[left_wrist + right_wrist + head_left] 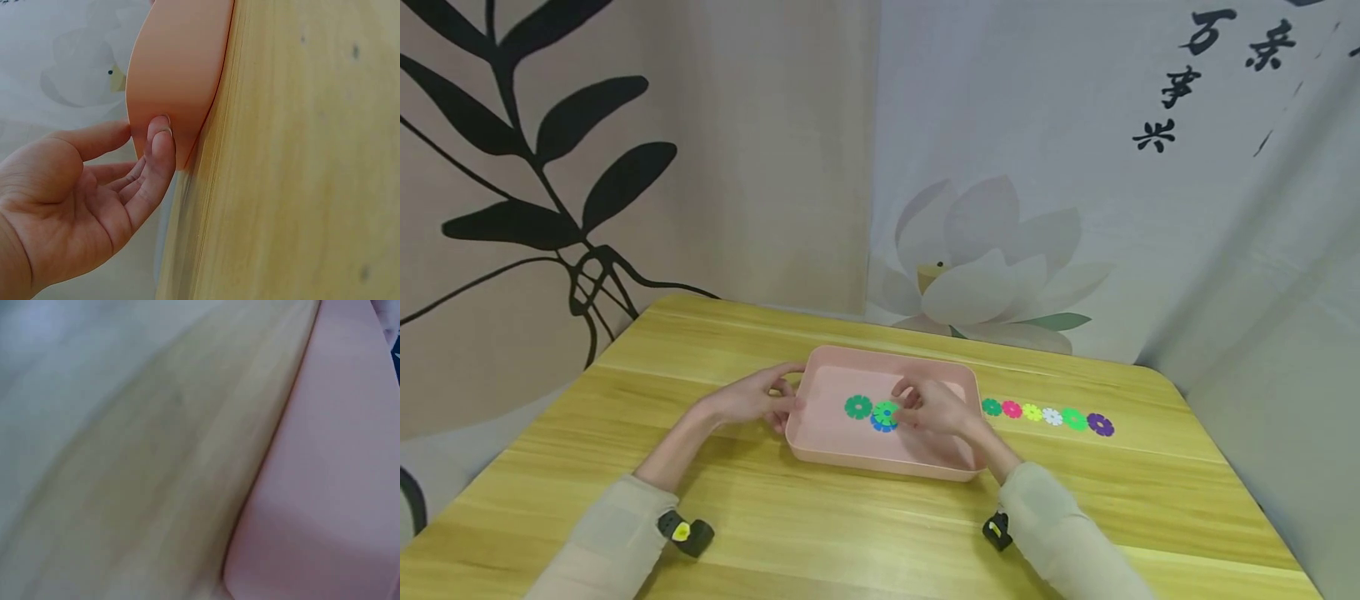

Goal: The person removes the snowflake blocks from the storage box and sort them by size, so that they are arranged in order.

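Two hands, left touching tray, right above

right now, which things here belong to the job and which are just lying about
Likely in the job:
pink tray
dark green disc
light green disc
blue disc
left hand
right hand
probably the row of six discs

Just background:
wooden table
printed curtain

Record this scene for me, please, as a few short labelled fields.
Surface: wooden table
Container: pink tray
Inside tray: dark-green disc; light-green disc overlapping blue disc
Outside tray: row of six discs, dark green nearest, purple farthest
Left hand: fingers touching tray's left end
Right hand: over tray, beside light-green disc; grip unclear
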Demonstrator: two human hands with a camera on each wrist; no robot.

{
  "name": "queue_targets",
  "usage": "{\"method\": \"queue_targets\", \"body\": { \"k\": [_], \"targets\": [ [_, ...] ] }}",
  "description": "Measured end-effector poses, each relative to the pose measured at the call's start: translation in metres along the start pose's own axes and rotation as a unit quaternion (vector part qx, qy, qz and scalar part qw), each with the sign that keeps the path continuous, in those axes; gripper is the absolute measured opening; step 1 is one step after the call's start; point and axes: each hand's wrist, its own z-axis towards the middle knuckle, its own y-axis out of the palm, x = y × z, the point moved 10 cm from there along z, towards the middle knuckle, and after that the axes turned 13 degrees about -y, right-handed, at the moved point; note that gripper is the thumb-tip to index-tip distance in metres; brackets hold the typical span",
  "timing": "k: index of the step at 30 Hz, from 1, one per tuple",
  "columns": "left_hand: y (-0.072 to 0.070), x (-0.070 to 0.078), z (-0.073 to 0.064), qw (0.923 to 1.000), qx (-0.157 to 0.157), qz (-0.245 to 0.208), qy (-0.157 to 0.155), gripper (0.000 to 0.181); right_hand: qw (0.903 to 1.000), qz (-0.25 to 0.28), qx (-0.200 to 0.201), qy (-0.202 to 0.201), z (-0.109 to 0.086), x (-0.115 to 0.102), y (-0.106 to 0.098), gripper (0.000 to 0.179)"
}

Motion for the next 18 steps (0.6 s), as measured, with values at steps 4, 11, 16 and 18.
{"method": "queue_targets", "body": {
  "k": [4, 11, 16, 18],
  "targets": [
    [-0.0013, -0.001, 0.0003, 1.0, 0.002, 0.0, -0.004, 0.068, 0.9996, -0.024, -0.004, -0.01, 0.0046, -0.0026, 0.0026, 0.031],
    [-0.0012, -0.0012, 0.0003, 1.0, 0.0, 0.001, -0.001, 0.068, 0.9996, -0.028, 0.006, -0.008, 0.0068, -0.0021, 0.0024, 0.029],
    [-0.001, -0.0018, 0.0009, 1.0, 0.0, 0.0, -0.003, 0.068, 0.9995, 0.03, -0.005, -0.013, 0.005, -0.0006, 0.0045, 0.021],
    [-0.001, -0.0017, 0.0012, 1.0, 0.0, 0.0, -0.004, 0.068, 0.9984, 0.052, -0.011, -0.018, 0.0036, -0.0008, 0.0048, 0.017]
  ]
}}
